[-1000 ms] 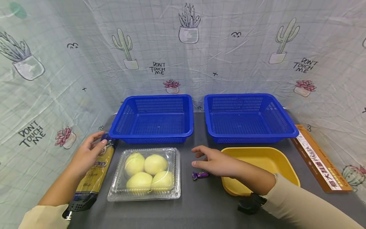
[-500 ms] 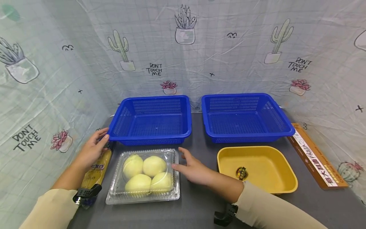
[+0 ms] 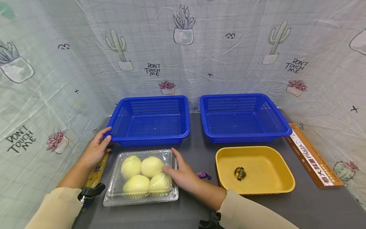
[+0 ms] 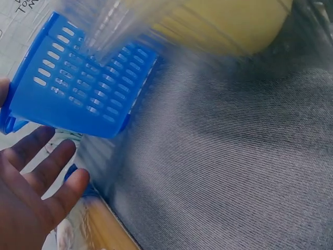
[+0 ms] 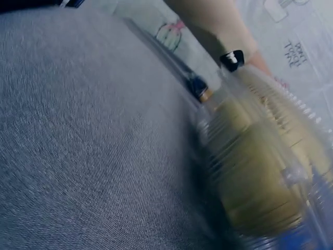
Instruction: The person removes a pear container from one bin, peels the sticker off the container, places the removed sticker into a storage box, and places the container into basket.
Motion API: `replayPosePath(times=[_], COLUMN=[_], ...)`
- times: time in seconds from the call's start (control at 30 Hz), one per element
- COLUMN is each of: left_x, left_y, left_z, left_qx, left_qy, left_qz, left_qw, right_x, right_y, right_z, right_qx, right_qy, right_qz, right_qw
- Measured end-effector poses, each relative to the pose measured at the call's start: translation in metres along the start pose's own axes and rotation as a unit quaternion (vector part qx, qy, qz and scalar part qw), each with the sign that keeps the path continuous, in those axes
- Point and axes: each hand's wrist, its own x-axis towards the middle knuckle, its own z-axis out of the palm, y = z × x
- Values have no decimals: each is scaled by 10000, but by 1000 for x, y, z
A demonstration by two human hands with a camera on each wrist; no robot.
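Observation:
My left hand (image 3: 96, 148) reaches to the front left corner of the left blue basket (image 3: 154, 140), thumb and forefinger at its rim. The left wrist view shows the basket's slotted end (image 4: 78, 78) and my other fingers (image 4: 57, 203) spread below it. Beneath this hand lies a yellow-and-blue pasta bag (image 3: 93, 178), partly hidden. My right hand (image 3: 183, 171) is at the right side of a clear plastic clamshell box (image 3: 114, 194) with several pale yellow round fruits (image 3: 136, 184), thumb over the lid and forefinger extended. The right wrist view shows the box (image 5: 255, 172) blurred, without the right hand.
Another blue basket (image 3: 246, 139) stands at the back right. A yellow tub (image 3: 263, 168) sits in front of it, with a brown pasta box (image 3: 314, 159) to the right. A purple-wrapped candy (image 3: 203, 175) lies beside my right forearm. Patterned cloth (image 3: 217, 57) hangs behind.
My right hand has moved left from above the candy and tub to the clamshell box's right side. My left hand has shifted from over the pasta bag to the left basket's corner.

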Motion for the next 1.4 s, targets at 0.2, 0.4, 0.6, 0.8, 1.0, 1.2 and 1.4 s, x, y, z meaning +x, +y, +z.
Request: replayPosePath(times=[0.2,0.4,0.6,0.8,1.0,1.2,1.4], left_x=[2,2,3,2,-1,-1,-4], left_y=[4,5,7,9,11,11,10], left_z=[0,-1,-2,-2,-3,-5,-5], left_qx=[-4,63,164,255,317,409,333], left_qy=[-223,-353,-414,-461,-436,-450,-482], left_qz=[-102,-82,-84,-171,-231,-268,-248], left_qw=[9997,9993,9990,9985,9983,9978,9980], right_x=[10,11,9,5,6,9,6], right_y=[7,10,3,-13,-22,-25,-31], right_z=[-1,-5,-10,-13,-12,-13,-18], right_qx=[-119,-237,-342,117,561,792,1059], right_qy=[-102,-191,-217,-428,-529,-366,-401], right_qz=[-114,-303,-389,-239,44,339,514], right_qw=[9998,9991,9984,9987,9970,9956,9922])
